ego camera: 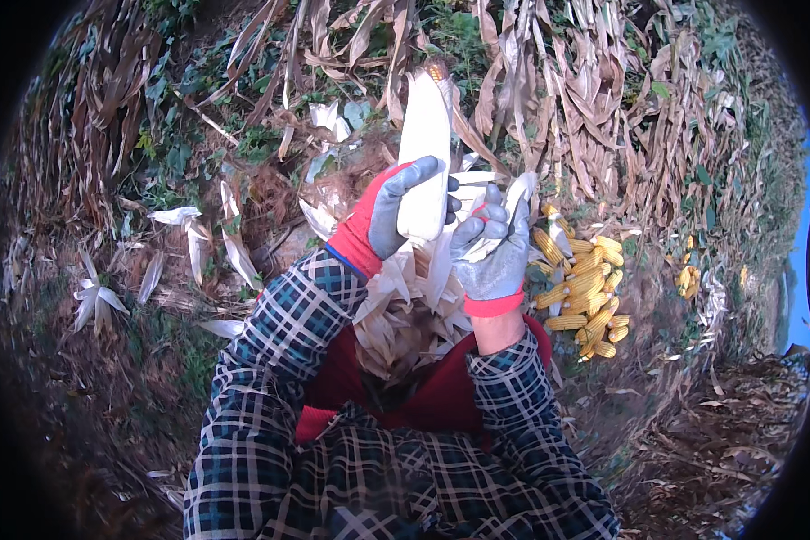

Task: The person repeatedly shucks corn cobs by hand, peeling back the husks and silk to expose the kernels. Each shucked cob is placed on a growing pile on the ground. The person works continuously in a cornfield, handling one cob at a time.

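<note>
My left hand (396,217), in a grey-coated red work glove, grips the lower part of a corn ear (426,135). Pale husk still wraps most of that ear, and yellow kernels show only at its brown tip. To its right, my right hand (491,246) wears a matching glove with the fingers curled. A strip of pale husk (520,192) is pinched in them and sticks out above the thumb side. Below and between the hands, loose dry husks (398,324) are heaped between my legs in red trousers.
Husked yellow corn ears (587,283) lie piled on the ground to the right, and a smaller group (688,277) sits farther off. Dry corn stalks (580,101) stand or lean along the far side. Discarded husks (98,297) are scattered on the soil at left.
</note>
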Demonstrator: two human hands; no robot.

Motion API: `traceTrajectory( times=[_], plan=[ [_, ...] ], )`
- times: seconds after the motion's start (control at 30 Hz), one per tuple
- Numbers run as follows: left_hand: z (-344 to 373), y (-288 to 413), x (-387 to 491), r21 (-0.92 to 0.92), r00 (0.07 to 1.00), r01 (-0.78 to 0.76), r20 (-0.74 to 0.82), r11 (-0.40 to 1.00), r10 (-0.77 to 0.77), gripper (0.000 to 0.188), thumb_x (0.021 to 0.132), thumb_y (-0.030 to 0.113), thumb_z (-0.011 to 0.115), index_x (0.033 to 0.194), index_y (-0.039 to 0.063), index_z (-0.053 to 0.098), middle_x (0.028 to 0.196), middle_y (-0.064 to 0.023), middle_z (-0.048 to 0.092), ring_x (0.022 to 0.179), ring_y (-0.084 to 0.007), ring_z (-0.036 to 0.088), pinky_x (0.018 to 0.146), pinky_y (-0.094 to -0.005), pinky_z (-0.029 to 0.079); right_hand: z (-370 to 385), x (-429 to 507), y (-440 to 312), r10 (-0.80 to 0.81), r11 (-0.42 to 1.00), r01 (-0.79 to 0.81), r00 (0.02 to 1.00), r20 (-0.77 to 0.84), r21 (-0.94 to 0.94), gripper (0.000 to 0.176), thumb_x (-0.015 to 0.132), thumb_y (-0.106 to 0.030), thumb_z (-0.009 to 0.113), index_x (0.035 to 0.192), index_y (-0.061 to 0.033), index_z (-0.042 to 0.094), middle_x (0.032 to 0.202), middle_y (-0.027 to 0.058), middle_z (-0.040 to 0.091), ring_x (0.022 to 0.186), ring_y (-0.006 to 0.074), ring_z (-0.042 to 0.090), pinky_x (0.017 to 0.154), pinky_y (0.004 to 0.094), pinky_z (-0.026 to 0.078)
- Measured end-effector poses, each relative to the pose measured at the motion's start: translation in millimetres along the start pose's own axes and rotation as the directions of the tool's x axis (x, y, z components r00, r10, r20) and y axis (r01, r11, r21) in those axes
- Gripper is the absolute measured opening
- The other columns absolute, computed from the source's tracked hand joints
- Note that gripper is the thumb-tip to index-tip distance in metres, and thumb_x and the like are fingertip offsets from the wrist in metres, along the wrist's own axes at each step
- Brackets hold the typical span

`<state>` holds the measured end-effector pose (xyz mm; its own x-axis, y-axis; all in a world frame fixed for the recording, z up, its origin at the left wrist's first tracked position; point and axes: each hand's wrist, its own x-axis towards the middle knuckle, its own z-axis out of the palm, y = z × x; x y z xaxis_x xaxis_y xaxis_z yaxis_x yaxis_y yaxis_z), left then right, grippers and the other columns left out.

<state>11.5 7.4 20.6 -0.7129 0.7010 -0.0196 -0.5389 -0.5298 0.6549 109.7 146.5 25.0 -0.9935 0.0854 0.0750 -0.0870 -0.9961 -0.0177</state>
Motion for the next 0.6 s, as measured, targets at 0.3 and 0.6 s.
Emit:
traceTrajectory(
  times=[0.3, 0.6],
  plan=[
    [-7, 17, -2, 0.497, 0.984, -0.176, 0.09, 0.85, 0.151, 0.058, 0.095, 0.046, 0.057, 0.125, -0.003, 0.049, 0.103, -0.0136, 0.064, 0.088, -0.0215, 0.067, 0.08, -0.0349, 0.056, 3, 3, -2, -0.206, 0.772, 0.069, 0.967, -0.146, -0.632, 0.07, 0.097, -0.058, 0.046, 0.134, 0.0016, 0.049, 0.129, 0.0157, 0.059, 0.119, 0.0282, 0.057, 0.102, 0.041, 0.045],
    [24, 0, -14, 0.48, 0.973, 0.147, 0.089, 0.865, -0.214, 0.053, 0.09, 0.033, 0.066, 0.128, 0.001, 0.048, 0.106, -0.0117, 0.065, 0.088, -0.0219, 0.068, 0.073, -0.0347, 0.058, 5, 7, -20, -0.458, 0.446, 0.206, 0.889, -0.024, -0.871, 0.039, 0.099, -0.017, 0.055, 0.134, -0.0007, 0.051, 0.127, 0.0095, 0.058, 0.117, 0.0163, 0.054, 0.104, 0.0315, 0.04]
  ],
)
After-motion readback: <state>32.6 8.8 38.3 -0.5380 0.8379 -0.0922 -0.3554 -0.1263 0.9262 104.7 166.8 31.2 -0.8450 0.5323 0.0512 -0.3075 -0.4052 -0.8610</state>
